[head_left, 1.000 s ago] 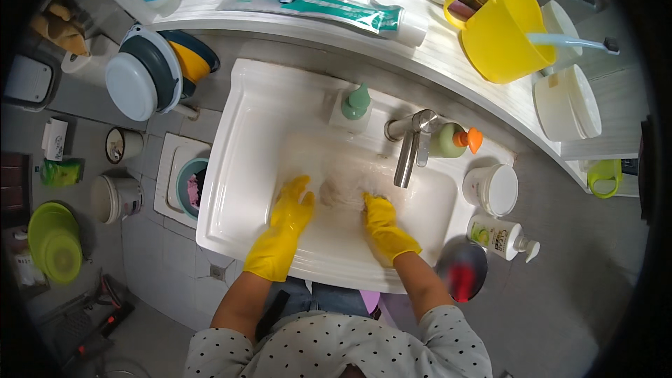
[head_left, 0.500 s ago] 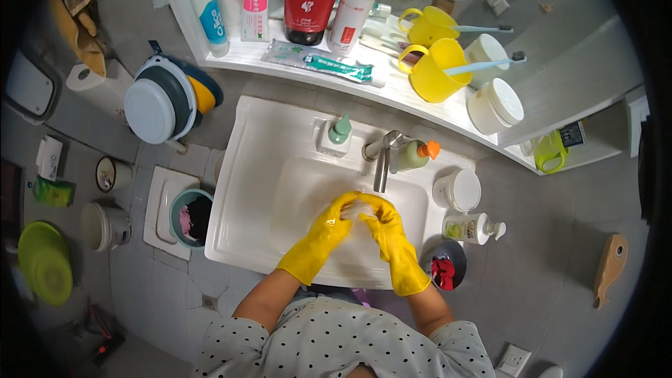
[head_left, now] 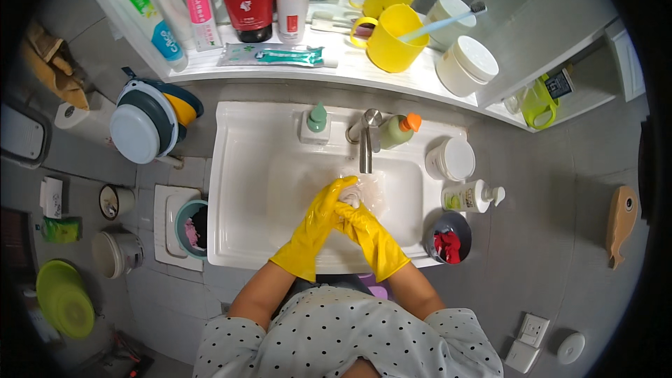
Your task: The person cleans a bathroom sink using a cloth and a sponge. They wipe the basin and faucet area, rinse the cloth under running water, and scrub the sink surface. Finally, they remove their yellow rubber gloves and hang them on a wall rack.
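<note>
Both my hands wear long yellow rubber gloves and meet over the white sink point(head_left: 241, 203), just below and in front of the metal faucet point(head_left: 365, 147). Between them is a small, wet, whitish cloth-like bundle point(head_left: 350, 198), mostly hidden by the gloves. My left hand point(head_left: 325, 206) curls round its left side, the thumb side towards the faucet. My right hand point(head_left: 360, 224) closes on it from the right and near side. Whitish, frothy-looking water point(head_left: 376, 192) spreads in the basin beside the fingers.
A soap dispenser with a green pump point(head_left: 317, 122) and an orange-topped bottle point(head_left: 400, 129) flank the faucet. A white tub point(head_left: 450, 159), a pump bottle point(head_left: 467, 197) and a dark bowl with red cloth point(head_left: 458, 227) line the right. Above runs a white shelf point(head_left: 203, 70) of toiletries.
The view has shifted. Both hands have drawn back from the faucet towards me, still round the whitish bundle. Frothy water now shows in the basin beyond them.
</note>
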### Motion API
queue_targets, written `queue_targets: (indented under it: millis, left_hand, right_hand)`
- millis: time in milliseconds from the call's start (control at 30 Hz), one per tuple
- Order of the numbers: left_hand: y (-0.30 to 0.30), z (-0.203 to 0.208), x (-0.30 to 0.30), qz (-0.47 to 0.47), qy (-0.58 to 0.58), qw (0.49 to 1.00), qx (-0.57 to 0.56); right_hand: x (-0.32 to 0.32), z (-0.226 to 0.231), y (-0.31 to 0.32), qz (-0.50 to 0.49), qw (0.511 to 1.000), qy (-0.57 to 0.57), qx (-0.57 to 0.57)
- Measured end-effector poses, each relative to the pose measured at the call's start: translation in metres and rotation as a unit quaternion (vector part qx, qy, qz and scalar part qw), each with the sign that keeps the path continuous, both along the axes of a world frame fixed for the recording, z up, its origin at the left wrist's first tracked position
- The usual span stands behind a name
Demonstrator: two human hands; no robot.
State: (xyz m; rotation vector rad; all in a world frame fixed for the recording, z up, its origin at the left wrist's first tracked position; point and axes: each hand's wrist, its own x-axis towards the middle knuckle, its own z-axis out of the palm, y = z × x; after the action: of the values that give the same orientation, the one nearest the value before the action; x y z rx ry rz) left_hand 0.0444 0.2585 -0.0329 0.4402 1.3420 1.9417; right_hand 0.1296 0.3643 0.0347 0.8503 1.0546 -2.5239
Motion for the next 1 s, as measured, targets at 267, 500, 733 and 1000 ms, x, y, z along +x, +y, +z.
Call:
queue_targets:
  millis: [267, 500, 733, 1000]
  left_hand:
    - [-0.021, 0.097, -0.044, -0.089, -0.045, 0.995, -0.010]
    - [0.000, 0.166, -0.023, -0.165, -0.378, 0.878, 0.245]
    - [0.023, 0.142, -0.054, -0.208, -0.278, 0.927, 0.141]
    - [0.025, 0.126, -0.048, -0.113, -0.161, 0.976, -0.093]
  right_hand:
    - [-0.002, 0.025, 0.033, 0.099, 0.947, 0.007, -0.307]
    - [0.003, 0.080, -0.029, -0.142, 0.939, 0.057, -0.308]
    - [-0.032, 0.083, 0.027, 0.191, 0.886, 0.015, -0.422]
    - [-0.040, 0.065, 0.030, 0.363, 0.917, 0.017, 0.167]
